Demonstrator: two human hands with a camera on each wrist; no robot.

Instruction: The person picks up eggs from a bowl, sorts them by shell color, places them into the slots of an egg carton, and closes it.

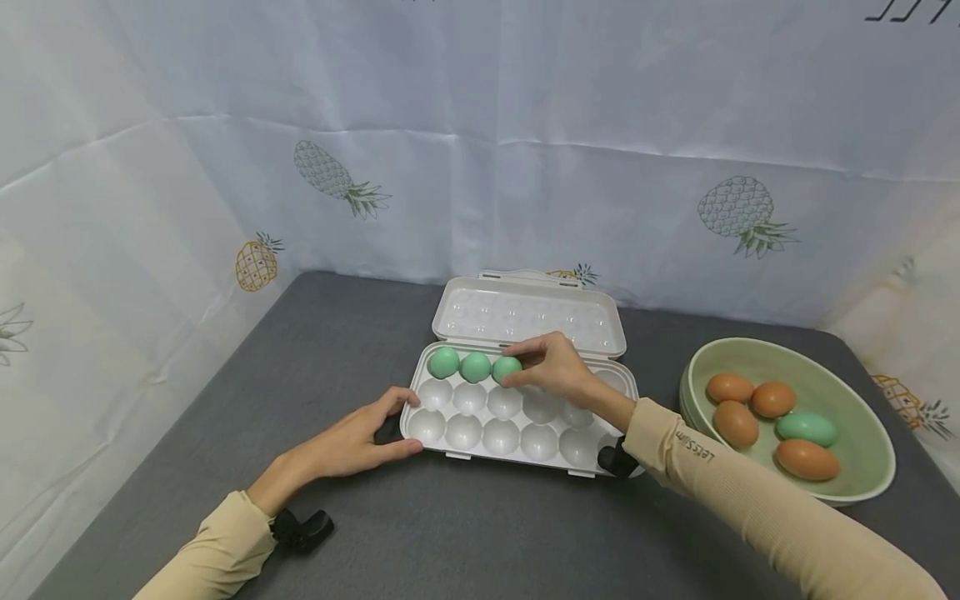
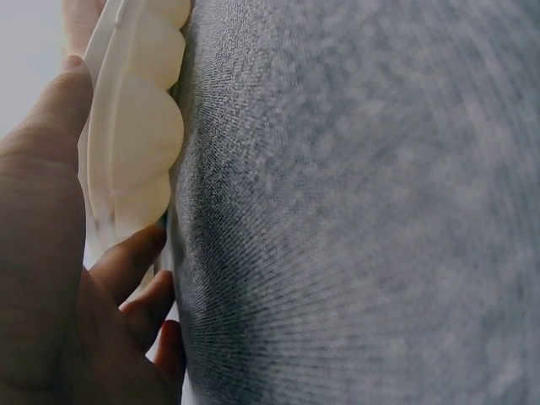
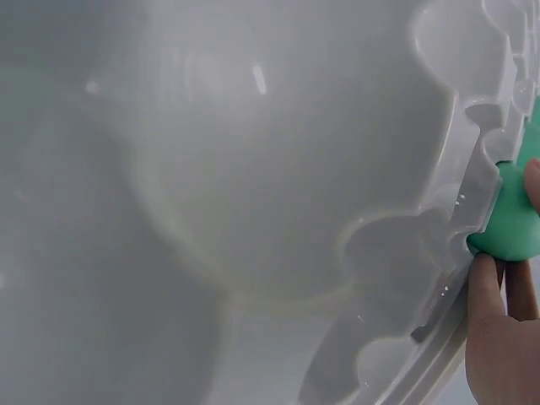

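A white plastic egg box [image 1: 463,431] lies on the table with its lid [image 1: 528,312] tipped back. Two green eggs, one at the left end [image 1: 443,362] and one beside it [image 1: 476,367], sit in the back row of wells. My right hand [image 1: 553,367] pinches a third green egg [image 1: 507,368] between thumb and fingers at the third well of that row; the right wrist view shows this green egg [image 3: 510,215] low against the well's rim. My left hand [image 1: 360,437] grips the box's left end, thumb by the front corner, fingers at the side.
On the right stands a pale green bowl [image 1: 862,417] holding several brown eggs [image 1: 807,460] and one green egg [image 1: 807,428]. The dark grey table [image 1: 465,533] meets a white curtain [image 1: 525,208] printed with pineapples at the back and sides.
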